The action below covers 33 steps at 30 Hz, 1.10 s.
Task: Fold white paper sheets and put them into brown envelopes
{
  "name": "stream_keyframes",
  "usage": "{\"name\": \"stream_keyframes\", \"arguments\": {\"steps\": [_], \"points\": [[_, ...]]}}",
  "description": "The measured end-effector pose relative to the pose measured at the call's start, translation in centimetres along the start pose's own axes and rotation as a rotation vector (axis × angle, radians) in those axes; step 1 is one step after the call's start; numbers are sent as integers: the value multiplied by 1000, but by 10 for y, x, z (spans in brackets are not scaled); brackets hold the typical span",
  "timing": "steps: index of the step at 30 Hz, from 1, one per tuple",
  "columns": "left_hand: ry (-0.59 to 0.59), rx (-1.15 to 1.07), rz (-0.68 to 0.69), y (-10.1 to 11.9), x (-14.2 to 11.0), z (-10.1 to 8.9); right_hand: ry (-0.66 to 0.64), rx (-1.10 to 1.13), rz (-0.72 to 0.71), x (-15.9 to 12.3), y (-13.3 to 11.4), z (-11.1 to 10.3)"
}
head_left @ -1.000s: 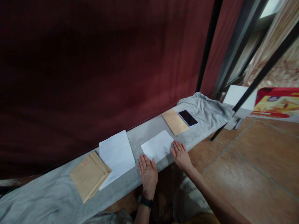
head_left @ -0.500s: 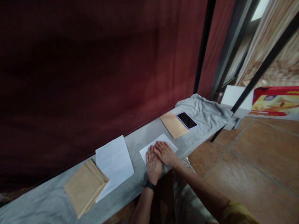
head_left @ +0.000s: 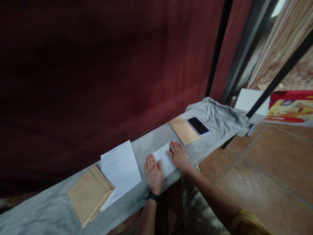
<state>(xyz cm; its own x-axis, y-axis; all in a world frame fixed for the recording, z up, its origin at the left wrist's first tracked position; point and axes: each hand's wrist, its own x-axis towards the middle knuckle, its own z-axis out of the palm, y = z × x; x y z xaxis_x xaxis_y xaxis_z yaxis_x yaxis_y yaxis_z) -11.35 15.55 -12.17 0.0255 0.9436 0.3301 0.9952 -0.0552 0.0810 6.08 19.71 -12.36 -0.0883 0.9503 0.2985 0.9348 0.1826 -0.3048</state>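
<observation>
A folded white sheet of paper [head_left: 164, 159] lies on the grey cloth right in front of me. My left hand [head_left: 154, 173] rests flat at its left end, fingers stretched and thumb apart, with a dark band on the wrist. At the right end, my right hand [head_left: 179, 155] presses flat on the paper, its fingers extended. Both palms hide parts of the sheet. Left of my hands lies a larger stack of white paper [head_left: 121, 173]. Several brown envelopes [head_left: 89, 194] overlap that stack's left side.
Beyond my right hand lies a single tan envelope [head_left: 184, 130], with a dark-screened phone [head_left: 198, 126] beside it. The grey cloth [head_left: 217, 114] bunches up at the far right end. Black poles [head_left: 218, 49] rise there. A white box [head_left: 251, 101] and a red-yellow carton [head_left: 293, 107] stand beyond.
My hands, overlapping in the middle of the folded paper before, have slid apart: the left toward the left end, the right toward the right end. More of the sheet's middle shows.
</observation>
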Motion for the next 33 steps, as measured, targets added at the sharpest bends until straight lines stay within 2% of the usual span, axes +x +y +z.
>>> {"name": "stream_keyframes", "arguments": {"steps": [9,19,27,33], "points": [[23,17,-43,-7,-24,-11,82,-102,16,-31,16,-4],[11,-64,-29,-12,-39,-18,94,-76,48,-65,36,-12],[25,-92,-62,-8,-40,-19,13,31,188,-43,38,-39],[1,-96,-91,-6,-38,-19,41,426,336,-31,40,-43]]}}
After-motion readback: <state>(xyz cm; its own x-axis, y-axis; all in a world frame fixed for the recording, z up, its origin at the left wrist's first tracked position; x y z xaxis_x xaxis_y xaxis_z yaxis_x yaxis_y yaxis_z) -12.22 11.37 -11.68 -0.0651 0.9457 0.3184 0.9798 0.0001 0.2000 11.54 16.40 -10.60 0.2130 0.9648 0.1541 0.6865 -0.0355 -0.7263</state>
